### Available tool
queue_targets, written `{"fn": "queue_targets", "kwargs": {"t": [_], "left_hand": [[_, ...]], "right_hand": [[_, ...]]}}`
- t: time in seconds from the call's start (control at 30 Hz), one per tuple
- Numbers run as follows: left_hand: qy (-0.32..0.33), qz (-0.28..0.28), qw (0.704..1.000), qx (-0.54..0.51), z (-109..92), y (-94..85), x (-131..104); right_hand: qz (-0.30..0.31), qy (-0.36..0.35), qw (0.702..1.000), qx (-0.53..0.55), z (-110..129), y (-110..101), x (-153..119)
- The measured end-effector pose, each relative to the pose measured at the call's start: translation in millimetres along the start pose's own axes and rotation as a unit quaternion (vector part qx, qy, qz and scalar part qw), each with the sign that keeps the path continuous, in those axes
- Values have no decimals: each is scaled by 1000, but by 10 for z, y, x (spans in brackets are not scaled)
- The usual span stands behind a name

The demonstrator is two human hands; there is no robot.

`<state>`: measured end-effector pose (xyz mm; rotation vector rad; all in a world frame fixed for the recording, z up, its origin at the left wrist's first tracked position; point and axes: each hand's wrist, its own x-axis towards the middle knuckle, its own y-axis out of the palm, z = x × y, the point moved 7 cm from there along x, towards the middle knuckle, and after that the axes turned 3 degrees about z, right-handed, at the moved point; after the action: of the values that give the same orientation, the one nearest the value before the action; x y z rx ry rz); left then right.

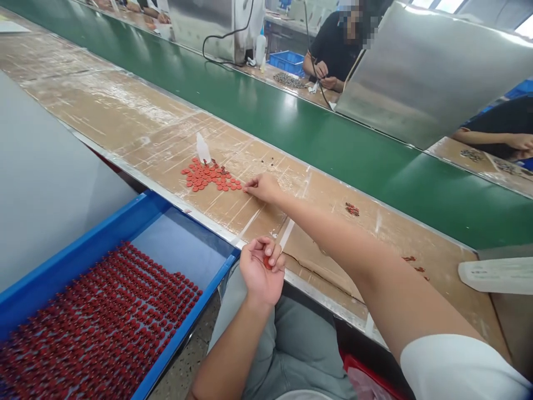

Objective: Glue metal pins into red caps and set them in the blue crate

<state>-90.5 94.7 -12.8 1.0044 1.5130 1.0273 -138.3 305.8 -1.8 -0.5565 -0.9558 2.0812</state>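
Observation:
A loose spread of flat red discs (202,179) lies on the worn brown tabletop, in front of a white squeeze bottle (202,149). At the spread's right edge, my right hand (264,188) reaches down with thumb and fingertips pinched on one red disc. Palm up above my lap, my left hand (262,269) curls its fingers round red discs; only part of them shows, so I cannot tell how many. A blue tray (183,233) at lower left holds many rows of small dark-red pieces standing on its pale bottom.
A green conveyor belt (250,119) runs behind the table. Small red-and-dark parts (352,209) lie in a clump right of my forearm, with several more (416,266) farther right. Beyond the belt stand metal housings (433,72), and a co-worker (333,50) handles small pieces.

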Motion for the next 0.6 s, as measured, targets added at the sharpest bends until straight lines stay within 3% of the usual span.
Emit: {"fn": "queue_targets", "kwargs": {"t": [0.07,0.13,0.23,0.3,0.37,0.4,0.47,0.53,0.6], "left_hand": [[-11,3,1000,-9,6,-9,16],[-25,-1,1000,-12,56,-24,20],[-54,-10,998,5,199,-36,-3],[-87,-1,996,11,347,-16,-47],[-128,16,992,6,531,13,-127],[-150,26,988,2,634,28,-182],[-196,48,979,-8,859,47,-317],[-247,58,967,4,1111,16,-472],[-316,60,946,31,1397,-66,-644]], "right_hand": [[-55,1,998,18,67,-123,-10],[-121,-11,991,46,149,-346,-219],[-169,-23,980,103,216,-764,-995],[-187,-23,970,152,183,-1049,-1810],[-158,-16,965,209,80,-1205,-2739],[-99,-11,964,246,13,-1184,-3199],[75,28,950,303,-170,-975,-4114],[176,168,929,278,-571,-779,-5030],[145,330,909,208,-1096,-800,-5908]]}}
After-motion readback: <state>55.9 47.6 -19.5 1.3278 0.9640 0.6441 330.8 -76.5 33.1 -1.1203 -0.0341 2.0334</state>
